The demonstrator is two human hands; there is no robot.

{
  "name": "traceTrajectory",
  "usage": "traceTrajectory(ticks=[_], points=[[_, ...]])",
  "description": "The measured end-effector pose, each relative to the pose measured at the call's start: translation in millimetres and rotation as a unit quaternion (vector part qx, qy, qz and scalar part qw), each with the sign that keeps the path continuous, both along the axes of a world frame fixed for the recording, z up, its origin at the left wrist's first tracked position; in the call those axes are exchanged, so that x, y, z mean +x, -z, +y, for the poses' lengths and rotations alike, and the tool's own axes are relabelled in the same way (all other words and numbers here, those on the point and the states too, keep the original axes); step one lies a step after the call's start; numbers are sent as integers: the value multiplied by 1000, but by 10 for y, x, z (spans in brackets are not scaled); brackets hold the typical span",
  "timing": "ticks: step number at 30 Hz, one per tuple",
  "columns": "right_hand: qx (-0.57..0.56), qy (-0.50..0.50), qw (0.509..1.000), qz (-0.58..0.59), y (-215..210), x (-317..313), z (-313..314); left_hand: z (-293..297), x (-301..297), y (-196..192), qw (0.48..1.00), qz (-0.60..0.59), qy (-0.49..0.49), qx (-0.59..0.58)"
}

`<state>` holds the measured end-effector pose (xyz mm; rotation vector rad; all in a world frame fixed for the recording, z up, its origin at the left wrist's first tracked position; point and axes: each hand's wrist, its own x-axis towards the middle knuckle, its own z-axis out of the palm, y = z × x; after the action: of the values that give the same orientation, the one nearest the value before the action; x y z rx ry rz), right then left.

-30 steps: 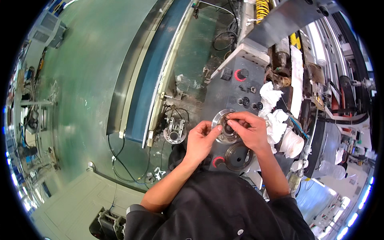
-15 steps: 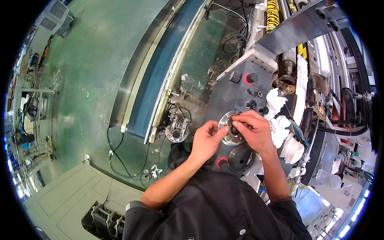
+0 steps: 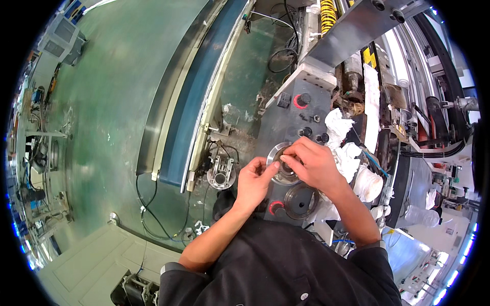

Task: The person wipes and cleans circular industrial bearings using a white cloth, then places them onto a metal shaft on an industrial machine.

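A round metal ring (image 3: 274,154) with a shiny rim lies on a dark grey metal plate (image 3: 270,120) in front of me. My left hand (image 3: 253,182) grips its left edge, thumb on top and fingers curled at the side. Over the ring's inner part, my right hand (image 3: 314,164) is bent in a pinch; whatever sits between those fingertips is hidden. Just nearer to me is a dark round disc (image 3: 302,202) with a small hole. Beside the disc stands a black knob with a red ring (image 3: 277,207).
Several black knobs (image 3: 305,132) and loose small bolts (image 3: 307,118) are on the plate's far part. Crumpled white cloths (image 3: 343,153) line its right side. A blue conveyor belt (image 3: 196,97) runs along the left, with a metal fitting (image 3: 221,176) by its near end.
The whole view has shifted, so the plate and belt appear farther left. My right hand's fingers have moved slightly over the ring; my left hand still holds its edge.
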<state>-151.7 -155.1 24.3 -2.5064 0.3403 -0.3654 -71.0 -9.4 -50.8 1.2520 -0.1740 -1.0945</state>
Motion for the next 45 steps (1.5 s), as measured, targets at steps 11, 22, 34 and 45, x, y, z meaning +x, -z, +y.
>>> traceTrajectory(ticks=[11,22,34,45], points=[[-34,-14,999,12,41,13,7,-5,-23,-10,1000,4,-15,-8],[-69,-17,997,22,81,30,-16,13,-48,-35,1000,-1,-27,-11],[-24,-64,998,-1,-8,-28,-87,20,19,-64,1000,-5,7,26],[-67,-61,995,-28,65,-17,-89,-11,-12,-82,1000,-4,-23,4]])
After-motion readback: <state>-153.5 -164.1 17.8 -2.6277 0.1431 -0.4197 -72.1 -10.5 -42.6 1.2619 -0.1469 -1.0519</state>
